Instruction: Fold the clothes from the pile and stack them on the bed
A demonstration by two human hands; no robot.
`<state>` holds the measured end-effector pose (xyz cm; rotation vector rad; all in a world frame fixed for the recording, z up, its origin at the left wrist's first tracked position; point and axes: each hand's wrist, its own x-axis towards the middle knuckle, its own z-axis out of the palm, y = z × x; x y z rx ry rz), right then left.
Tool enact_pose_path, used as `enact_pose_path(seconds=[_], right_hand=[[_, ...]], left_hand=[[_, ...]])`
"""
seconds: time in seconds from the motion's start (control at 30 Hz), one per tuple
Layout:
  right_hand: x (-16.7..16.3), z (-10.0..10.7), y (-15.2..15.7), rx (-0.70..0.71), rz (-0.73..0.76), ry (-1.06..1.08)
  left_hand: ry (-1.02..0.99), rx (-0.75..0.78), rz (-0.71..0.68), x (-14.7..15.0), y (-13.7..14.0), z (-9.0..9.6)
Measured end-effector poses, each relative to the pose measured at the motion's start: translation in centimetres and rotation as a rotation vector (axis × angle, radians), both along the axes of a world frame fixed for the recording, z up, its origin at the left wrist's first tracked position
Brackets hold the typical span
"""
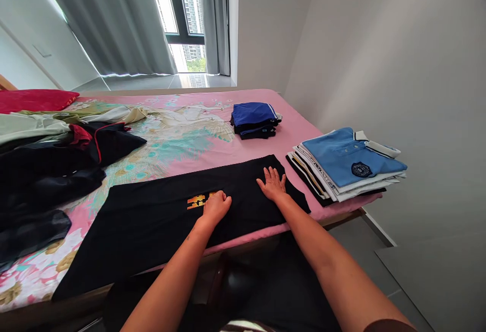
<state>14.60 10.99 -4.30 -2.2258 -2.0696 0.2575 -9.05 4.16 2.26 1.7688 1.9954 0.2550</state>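
Observation:
A black garment (152, 215) with an orange-yellow print lies spread flat along the near edge of the bed, longer than it is deep; its exact kind is unclear. My left hand (217, 206) rests on it as a closed fist, covering the right part of the print. What its curled fingers hold, if anything, is hidden, and the cloth around it looks flat. Farther right, my right hand (273, 184) presses on the same garment, palm down with fingers spread. Nothing is held in it.
Right of the garment is a stack of folded shirts topped by a blue polo shirt (343, 155). Farther back sits a smaller pile of folded blue and black clothes (255, 115). Loose dark clothes (41, 170) heap at left on the pink floral bedsheet (182, 155). A wall (379, 69) stands at right.

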Motion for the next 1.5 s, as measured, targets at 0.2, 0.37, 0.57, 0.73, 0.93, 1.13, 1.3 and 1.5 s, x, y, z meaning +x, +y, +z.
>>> enact_pose_path(seconds=[0.2,0.37,0.57,0.73,0.93,1.13,1.3,1.5], right_hand=[[0.1,-0.2,-0.1,0.016,-0.002,0.015],[-0.1,1.0,0.1,-0.031,-0.001,0.025],[-3.2,3.6,-0.7,0.009,-0.011,0.017],[-4.7,2.3,-3.7,0.044,0.119,0.046],[-3.9,1.7,-3.6,-0.012,0.106,0.042],[-4.1,0.1,-5.9,0.083,0.050,-0.114],[-3.2,-3.3,-4.9,0.189,0.064,-0.121],[-3.0,-3.4,-5.1,0.209,0.061,-0.127]], left_hand=[[-0.105,-0.003,-0.004,-0.5,-1.4,-1.0],[-0.005,0.155,-0.085,-1.7,-3.1,-0.5],[-0.013,0.521,-0.385,0.0,-1.6,-0.8],[0.212,0.377,-0.415,0.6,-1.6,-3.1],[0.219,0.340,-0.443,-0.7,-2.0,-4.7],[0.043,0.311,-0.430,-1.1,-4.7,-3.9],[-0.049,0.411,-0.350,-5.4,-6.0,-3.9],[0.251,0.267,-0.020,-19.5,-9.6,-3.4]])
